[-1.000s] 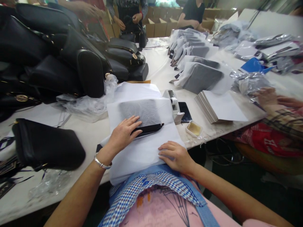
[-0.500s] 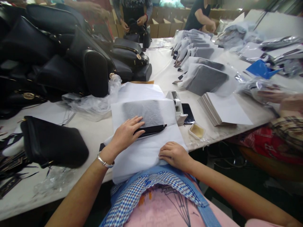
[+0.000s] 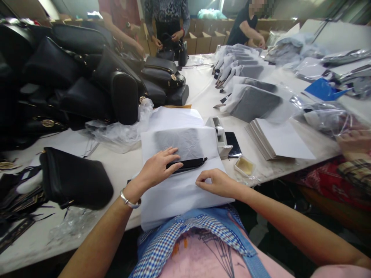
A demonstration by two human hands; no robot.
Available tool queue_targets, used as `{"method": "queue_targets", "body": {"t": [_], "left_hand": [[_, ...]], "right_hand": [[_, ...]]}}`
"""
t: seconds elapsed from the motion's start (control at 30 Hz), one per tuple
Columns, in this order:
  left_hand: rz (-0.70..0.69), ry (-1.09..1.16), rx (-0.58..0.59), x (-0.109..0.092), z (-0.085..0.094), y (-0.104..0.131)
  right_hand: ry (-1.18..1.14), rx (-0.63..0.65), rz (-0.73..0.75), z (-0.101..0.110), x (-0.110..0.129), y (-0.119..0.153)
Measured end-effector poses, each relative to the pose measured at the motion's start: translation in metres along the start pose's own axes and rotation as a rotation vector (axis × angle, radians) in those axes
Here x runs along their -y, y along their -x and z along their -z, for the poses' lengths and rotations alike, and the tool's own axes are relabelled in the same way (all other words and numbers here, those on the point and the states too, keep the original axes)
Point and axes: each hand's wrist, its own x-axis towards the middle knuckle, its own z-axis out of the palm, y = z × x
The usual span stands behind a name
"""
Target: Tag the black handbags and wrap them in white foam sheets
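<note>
so far, white paper (image 3: 176, 206) covers the far part of a black bag (image 3: 189, 164) on the table (image 3: 123, 166), its near edge bare, the nearer paper spread flat; the left hand (image 3: 158, 166) rests palm down across both, fingers loosely parted; the right hand (image 3: 216, 182) curls low, whether pinching paper i cannot tell

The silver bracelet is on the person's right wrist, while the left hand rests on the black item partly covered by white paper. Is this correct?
Not quite: the silver bracelet is on the left wrist, not the right, as the head view shows. The left hand does rest on the black item partly covered by white paper.
</note>
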Motion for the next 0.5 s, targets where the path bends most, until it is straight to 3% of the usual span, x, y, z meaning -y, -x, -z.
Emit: {"method": "queue_targets", "body": {"t": [0.23, 0.37, 0.5], "left_hand": [[0.02, 0.037, 0.179, -0.009, 0.029, -0.005], [0.059, -0.008, 0.1, -0.008, 0.022, -0.01], [0.083, 0.019, 0.031, -0.007, 0.015, -0.012]], "right_hand": [[0.052, -0.067, -0.021, 0.045, 0.014, -0.044], [0.085, -0.068, -0.005, 0.061, 0.023, -0.061], [0.278, -0.168, 0.072, 0.059, 0.034, -0.056]]}}
